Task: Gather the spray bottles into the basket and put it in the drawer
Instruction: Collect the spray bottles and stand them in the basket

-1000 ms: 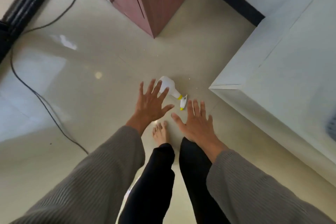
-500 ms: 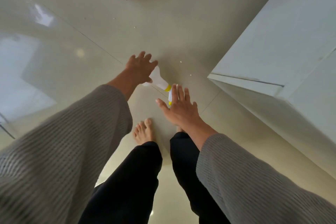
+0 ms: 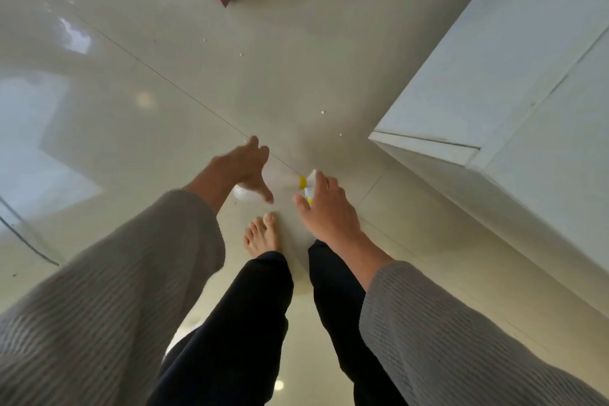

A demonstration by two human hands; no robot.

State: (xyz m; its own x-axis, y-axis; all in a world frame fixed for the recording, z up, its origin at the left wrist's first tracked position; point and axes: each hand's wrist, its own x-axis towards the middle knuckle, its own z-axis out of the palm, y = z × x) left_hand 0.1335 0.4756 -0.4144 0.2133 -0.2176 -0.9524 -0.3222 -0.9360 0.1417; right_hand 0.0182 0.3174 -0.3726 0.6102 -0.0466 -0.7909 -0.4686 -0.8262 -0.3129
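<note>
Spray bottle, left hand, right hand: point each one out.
spray bottle (image 3: 286,180), head view, white body beside its yellow collar.
left hand (image 3: 242,165), head view, back of hand.
right hand (image 3: 326,211), head view, back of hand.

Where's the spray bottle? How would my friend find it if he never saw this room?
Start at the big white cabinet on the right and look down to the shiny floor by its near corner. There, just ahead of the bare foot, the spray bottle lies on its side between both hands. It is white, with a yellow collar.
</note>
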